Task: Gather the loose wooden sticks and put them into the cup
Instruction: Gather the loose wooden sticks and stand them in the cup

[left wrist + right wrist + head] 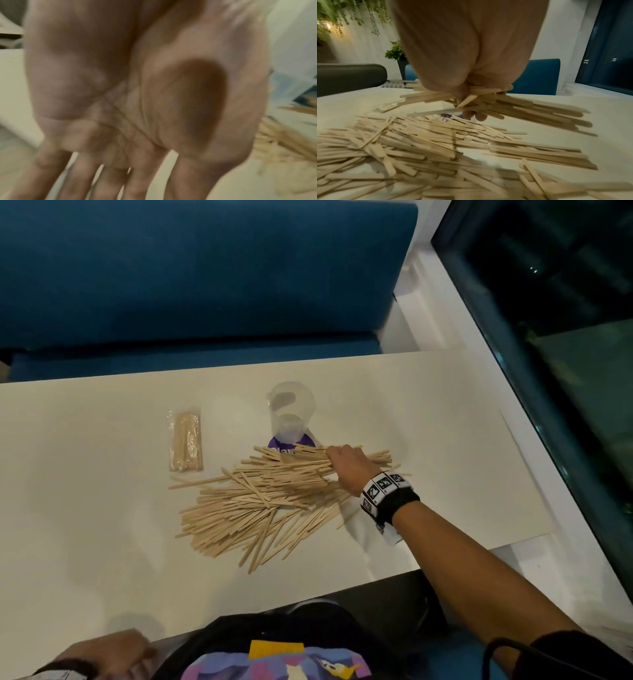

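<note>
A big heap of loose wooden sticks [253, 501] lies in the middle of the white table [85, 508]. My right hand [337, 458] grips a bundle of sticks [376, 456] at the heap's far right edge. In the right wrist view the hand [476, 116] holds that bundle [530, 111] a little above the pile [428, 148]. A clear plastic cup [291, 409] stands just beyond the hand, seemingly upright and empty. My left hand [113, 652] rests at the table's near edge; the blurred left wrist view shows its fingers [96, 182] straight and holding nothing.
A sealed clear packet of sticks [186, 441] lies left of the cup. A purple printed label [291, 446] shows under the sticks by the cup's base. A blue bench [191, 275] runs behind the table, and a dark window [565, 302] is to the right.
</note>
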Demonstrator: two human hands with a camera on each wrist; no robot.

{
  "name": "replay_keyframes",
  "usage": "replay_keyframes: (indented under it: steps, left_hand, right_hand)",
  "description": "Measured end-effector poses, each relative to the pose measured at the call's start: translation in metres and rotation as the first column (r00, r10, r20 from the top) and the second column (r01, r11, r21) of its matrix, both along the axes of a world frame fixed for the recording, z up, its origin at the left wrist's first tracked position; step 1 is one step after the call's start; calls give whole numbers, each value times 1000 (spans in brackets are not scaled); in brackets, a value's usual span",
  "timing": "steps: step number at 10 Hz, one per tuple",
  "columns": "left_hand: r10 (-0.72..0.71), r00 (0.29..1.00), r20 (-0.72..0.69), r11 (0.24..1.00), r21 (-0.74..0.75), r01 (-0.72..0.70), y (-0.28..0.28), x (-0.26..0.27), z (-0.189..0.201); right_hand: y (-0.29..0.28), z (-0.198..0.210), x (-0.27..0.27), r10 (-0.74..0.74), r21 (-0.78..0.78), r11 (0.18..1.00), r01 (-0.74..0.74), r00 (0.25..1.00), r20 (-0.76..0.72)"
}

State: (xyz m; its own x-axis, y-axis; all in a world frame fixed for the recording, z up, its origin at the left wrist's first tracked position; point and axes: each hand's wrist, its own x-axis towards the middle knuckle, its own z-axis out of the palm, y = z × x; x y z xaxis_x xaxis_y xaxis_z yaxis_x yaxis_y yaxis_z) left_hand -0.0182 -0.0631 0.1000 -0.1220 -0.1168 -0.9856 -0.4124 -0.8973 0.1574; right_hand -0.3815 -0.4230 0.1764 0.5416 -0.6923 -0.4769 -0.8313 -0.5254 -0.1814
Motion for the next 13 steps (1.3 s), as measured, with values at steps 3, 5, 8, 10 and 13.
replay_keyframes:
  steps: [3,5,8,10,13]
  left_hand:
    - [402,915,-45,720,-602,-346,-184,-73,64]
    - [775,496,-392,461,-186,-867,-239,-124,65]
    - [859,433,-274,347,-312,-884,-271,-141,46]
    - [882,453,-127,358,-442,-822,-279,-148,29]
    - [893,358,-271,211,-450,-868,-274,-145,54]
  right_hand:
    - [16,-1,33,-3,30,1000,0,993,117]
    - [37,-11,59,-8,103,995,-5,992,128]
    - [50,-22,67,77,-19,997,-76,992,99]
    - [43,-19,77,10,-177,984,28,977,212]
    - [30,-22,76,62,-195,980,-37,990,125]
